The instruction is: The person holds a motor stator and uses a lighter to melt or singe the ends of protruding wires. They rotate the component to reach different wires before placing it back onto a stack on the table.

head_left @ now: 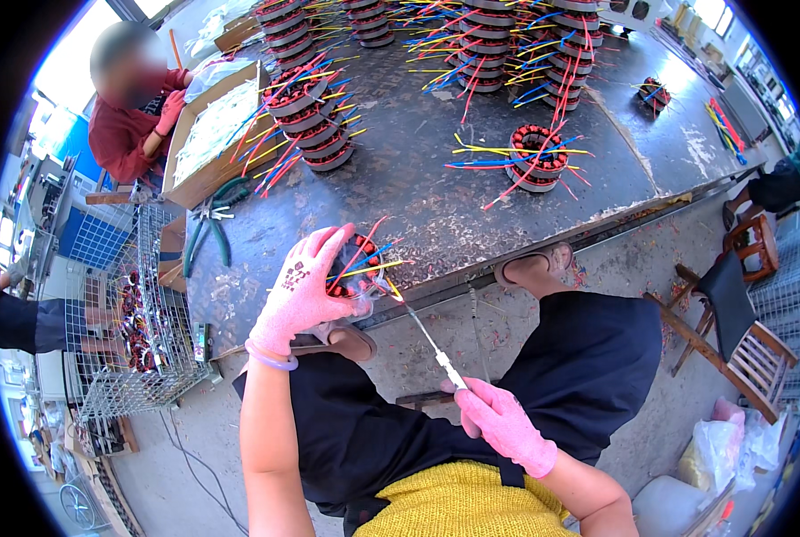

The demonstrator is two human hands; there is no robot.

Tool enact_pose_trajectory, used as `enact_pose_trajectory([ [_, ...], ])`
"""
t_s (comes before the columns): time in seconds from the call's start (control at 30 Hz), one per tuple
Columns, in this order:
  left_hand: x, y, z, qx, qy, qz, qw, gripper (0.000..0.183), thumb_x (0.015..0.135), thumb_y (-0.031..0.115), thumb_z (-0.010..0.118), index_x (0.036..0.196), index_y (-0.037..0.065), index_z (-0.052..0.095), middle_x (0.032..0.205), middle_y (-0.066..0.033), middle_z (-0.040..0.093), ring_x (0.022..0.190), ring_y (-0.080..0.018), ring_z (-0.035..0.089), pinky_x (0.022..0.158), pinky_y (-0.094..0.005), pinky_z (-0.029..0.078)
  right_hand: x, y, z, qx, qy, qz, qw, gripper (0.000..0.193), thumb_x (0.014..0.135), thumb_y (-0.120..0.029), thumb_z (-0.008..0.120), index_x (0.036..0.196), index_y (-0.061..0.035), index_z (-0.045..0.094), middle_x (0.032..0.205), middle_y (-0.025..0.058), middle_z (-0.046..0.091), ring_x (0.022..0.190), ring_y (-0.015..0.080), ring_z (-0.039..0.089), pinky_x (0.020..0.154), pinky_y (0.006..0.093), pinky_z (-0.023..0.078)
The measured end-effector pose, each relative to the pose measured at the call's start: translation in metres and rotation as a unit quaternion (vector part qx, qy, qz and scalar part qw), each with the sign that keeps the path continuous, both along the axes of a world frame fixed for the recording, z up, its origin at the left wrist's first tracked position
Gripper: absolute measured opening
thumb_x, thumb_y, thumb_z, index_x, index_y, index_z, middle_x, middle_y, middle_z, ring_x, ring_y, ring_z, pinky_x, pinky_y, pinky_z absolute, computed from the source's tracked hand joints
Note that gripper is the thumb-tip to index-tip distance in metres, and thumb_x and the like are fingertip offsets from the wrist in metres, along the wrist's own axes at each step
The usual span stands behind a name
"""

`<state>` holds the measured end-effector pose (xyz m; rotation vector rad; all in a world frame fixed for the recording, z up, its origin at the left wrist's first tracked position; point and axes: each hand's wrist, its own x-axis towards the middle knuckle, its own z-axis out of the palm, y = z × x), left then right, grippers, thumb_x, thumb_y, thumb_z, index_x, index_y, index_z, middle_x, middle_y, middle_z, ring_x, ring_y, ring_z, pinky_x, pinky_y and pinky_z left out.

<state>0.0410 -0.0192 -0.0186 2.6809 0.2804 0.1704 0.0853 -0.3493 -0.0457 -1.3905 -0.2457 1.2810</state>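
My left hand (294,291), in a pink glove, is wrapped round a motor stator (357,279) at the table's front edge. Red, blue and yellow wires stick out of its right side, and the glove hides much of its body. In my right hand (507,425), also gloved in pink, is a thin rod-like tool (449,365) with a white handle. Its slender metal shaft slants up and left, and its tip is close to the wire ends. Whether the tip touches a wire I cannot tell. A single stator (537,159) stands farther back on the table.
Several stacks of wired stators (315,125) stand on the dark table (400,192). Green-handled pliers (210,228) lie at the left, near a cardboard box (190,170) of white strips. Beyond it sits a person (131,125). A wire basket (140,385) and a wooden chair (731,331) flank the table.
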Motion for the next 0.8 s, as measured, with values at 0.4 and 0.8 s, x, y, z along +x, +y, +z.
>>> enact_pose_trajectory([
  [0.4,-0.0007,0.0011,-0.0026,0.013,-0.015,-0.010,1.000,0.105,0.057,0.028,0.092,0.149,0.006,0.044,0.142,-0.0184,0.049,0.132,-0.0390,0.048,0.112,-0.0449,0.039,-0.0006,-0.0012,0.0001,-0.005,0.005,0.001,1.000,0.040,0.106,-0.028,0.051,0.135,-0.0005,0.057,0.072,-0.0031,0.051,0.062,0.0049,0.046,0.057,0.0235,0.038],
  [0.8,-0.0003,-0.0030,-0.0002,0.001,-0.027,0.000,1.000,0.102,0.059,0.026,0.091,0.148,0.006,0.046,0.139,-0.0188,0.051,0.129,-0.0387,0.050,0.111,-0.0444,0.040,0.0005,-0.0069,-0.0032,0.003,0.010,-0.022,1.000,0.042,0.106,-0.030,0.051,0.135,-0.0001,0.057,0.070,-0.0043,0.049,0.063,0.0045,0.045,0.057,0.0237,0.037],
])
